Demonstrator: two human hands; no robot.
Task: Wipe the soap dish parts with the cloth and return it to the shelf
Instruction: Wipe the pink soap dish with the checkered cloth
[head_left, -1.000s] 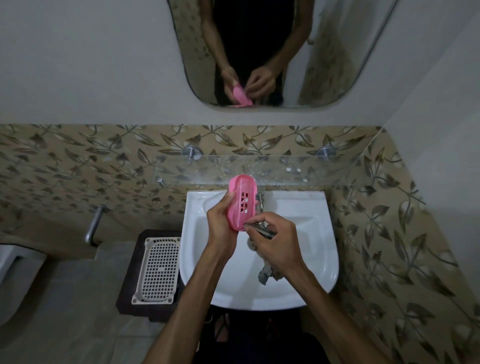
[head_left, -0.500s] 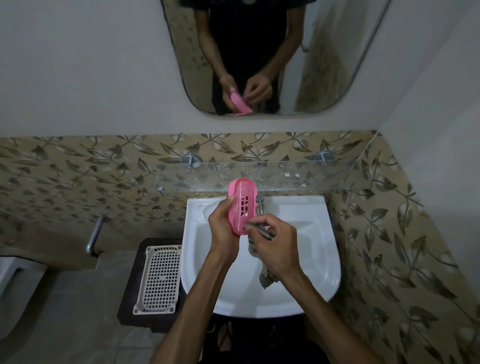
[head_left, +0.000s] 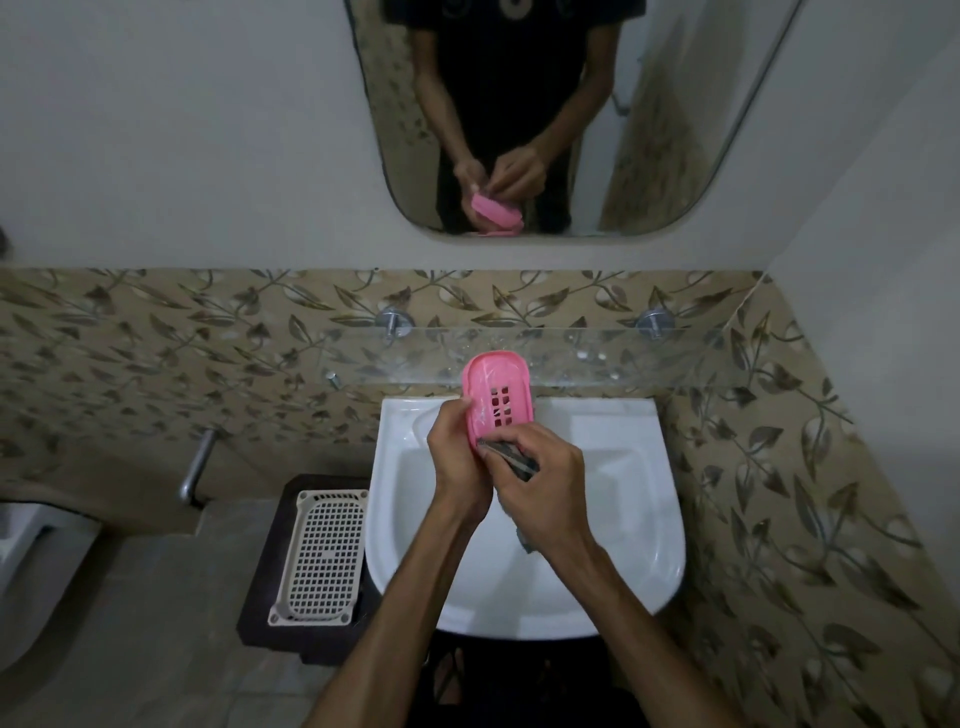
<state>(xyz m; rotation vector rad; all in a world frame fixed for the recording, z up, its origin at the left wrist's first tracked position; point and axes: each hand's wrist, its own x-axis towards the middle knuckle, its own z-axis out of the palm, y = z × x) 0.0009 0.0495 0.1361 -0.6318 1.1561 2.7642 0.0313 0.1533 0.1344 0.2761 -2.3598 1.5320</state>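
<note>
Wiping step in hand; left hand (head_left: 457, 457) gripping pink slotted plastic soap dish part (head_left: 497, 399) upright over white ceramic basin (head_left: 623, 467); right hand (head_left: 543, 475) pinching dark grey cloth (head_left: 511, 456) against lower edge; next: rub remaining surface, then reach glass shelf (head_left: 623, 353)

Head view, steeply down over washbasin (head_left: 644, 519)

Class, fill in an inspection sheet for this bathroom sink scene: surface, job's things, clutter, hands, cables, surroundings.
Surface: white sink, basin bare where visible.
Job's things: pink soap dish held tilted above the sink; dark cloth against its near end; glass shelf behind.
Clutter: beige perforated tray on a dark stand, left.
Hands: left hand grips the dish; right hand holds the cloth.
Cables: nothing seen.
Surroundings: mirror, leaf-patterned tiles.
</note>
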